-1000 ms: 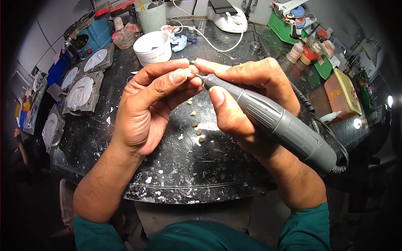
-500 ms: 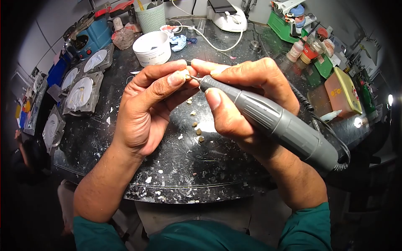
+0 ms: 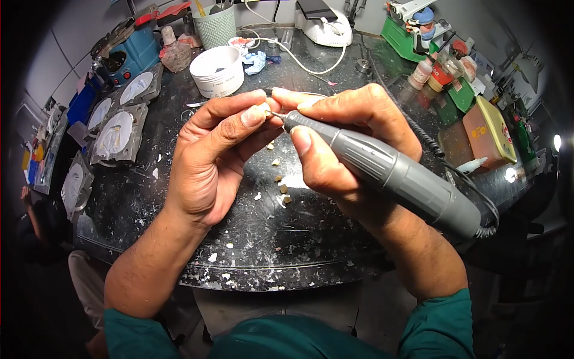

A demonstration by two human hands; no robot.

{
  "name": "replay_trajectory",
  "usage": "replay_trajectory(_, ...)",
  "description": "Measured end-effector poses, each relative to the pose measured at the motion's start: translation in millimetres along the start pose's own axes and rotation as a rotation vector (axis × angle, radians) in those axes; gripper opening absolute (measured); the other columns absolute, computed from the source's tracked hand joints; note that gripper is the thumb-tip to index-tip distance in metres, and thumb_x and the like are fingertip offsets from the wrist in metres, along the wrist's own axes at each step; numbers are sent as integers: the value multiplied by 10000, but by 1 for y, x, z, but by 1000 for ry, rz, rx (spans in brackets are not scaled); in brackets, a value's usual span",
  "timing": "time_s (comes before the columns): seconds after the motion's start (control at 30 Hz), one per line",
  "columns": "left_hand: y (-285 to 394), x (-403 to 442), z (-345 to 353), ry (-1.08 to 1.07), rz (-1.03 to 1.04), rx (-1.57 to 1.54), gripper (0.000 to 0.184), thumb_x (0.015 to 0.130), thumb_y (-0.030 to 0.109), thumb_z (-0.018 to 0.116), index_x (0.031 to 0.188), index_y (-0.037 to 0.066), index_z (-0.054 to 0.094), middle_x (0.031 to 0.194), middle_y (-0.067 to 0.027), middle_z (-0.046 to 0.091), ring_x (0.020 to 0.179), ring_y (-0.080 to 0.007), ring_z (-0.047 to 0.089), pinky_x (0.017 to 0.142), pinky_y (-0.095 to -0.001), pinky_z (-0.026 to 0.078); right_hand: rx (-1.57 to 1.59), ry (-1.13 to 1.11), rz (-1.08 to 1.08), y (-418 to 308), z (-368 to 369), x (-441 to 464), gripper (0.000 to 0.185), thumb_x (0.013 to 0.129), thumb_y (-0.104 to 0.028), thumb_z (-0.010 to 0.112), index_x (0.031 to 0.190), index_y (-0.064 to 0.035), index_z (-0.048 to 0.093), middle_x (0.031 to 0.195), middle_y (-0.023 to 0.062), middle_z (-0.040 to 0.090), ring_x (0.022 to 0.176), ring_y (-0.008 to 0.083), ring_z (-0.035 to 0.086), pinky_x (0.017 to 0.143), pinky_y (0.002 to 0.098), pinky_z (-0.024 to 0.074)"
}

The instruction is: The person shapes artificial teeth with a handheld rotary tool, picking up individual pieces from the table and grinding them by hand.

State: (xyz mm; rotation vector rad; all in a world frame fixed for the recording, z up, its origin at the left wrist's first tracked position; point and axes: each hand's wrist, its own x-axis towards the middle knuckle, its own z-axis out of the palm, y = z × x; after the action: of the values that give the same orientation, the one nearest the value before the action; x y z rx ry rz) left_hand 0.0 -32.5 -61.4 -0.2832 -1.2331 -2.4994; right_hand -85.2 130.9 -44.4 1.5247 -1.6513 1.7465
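Between the thumb and fingertips of my left hand [image 3: 206,155] is a small pale artificial tooth [image 3: 268,112], mostly covered by the fingers. My right hand [image 3: 344,140] is wrapped round a grey rotary handpiece [image 3: 391,173], thumb underneath and fingers over the top. The handpiece slants up to the left, and its thin metal bur [image 3: 278,114] reaches the tooth; whether the two touch I cannot tell. Below the hands, several small artificial teeth [image 3: 283,189] lie in a loose row on the black worktop [image 3: 311,245].
A white tub [image 3: 218,78] and a green woven-pattern basket [image 3: 215,27] stand behind my left hand. Plaster-filled metal flasks [image 3: 113,134] line the left side. At right are a yellow-lidded box [image 3: 490,131], small bottles [image 3: 421,75] and the handpiece's coiled cord [image 3: 427,140].
Both hands stay almost in place. The handpiece has shifted slightly left, its rear end a little higher. At far left, another person's leg has moved.
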Motion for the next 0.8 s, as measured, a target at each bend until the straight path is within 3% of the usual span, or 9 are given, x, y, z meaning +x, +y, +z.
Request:
replay_trajectory(0.23, 0, -1, -2, -33, -7, -38, 206, 932, 30, 588, 1123, -14, 652, 1083, -158, 687, 1016, -237, 672, 987, -403, 524, -35, -18, -44, 1, -2, 0, 186, 816, 73, 646, 961, 55, 531, 994, 226, 676, 969, 269, 693, 856, 332, 568)
replay_trajectory(0.8, -2, -3, -1, 12, -19, -55, 207, 923, 31, 604, 1122, -5, 650, 1082, -164, 688, 1009, -238, 674, 977, -393, 530, -27, -32, -27, -1, -3, 0, 192, 809, 72, 653, 963, 53, 540, 989, 219, 676, 975, 269, 689, 859, 336, 566)
